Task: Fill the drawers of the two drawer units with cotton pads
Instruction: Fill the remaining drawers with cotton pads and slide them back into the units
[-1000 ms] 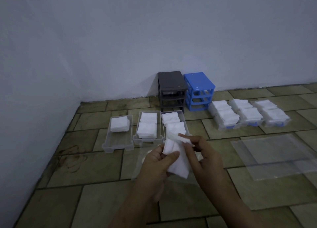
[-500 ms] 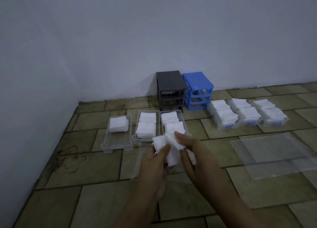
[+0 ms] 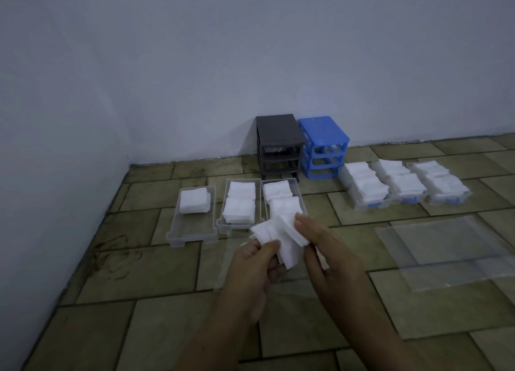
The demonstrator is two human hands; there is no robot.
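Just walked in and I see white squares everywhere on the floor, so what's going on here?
A person is filling drawers with cotton pads. Both hands, left hand and right hand, hold a small bunch of white square cotton pads above the tiled floor. Three clear plastic drawers lie in front, the leftmost only half filled. Three more full drawers sit to the right, beside the empty dark grey drawer unit and blue drawer unit.
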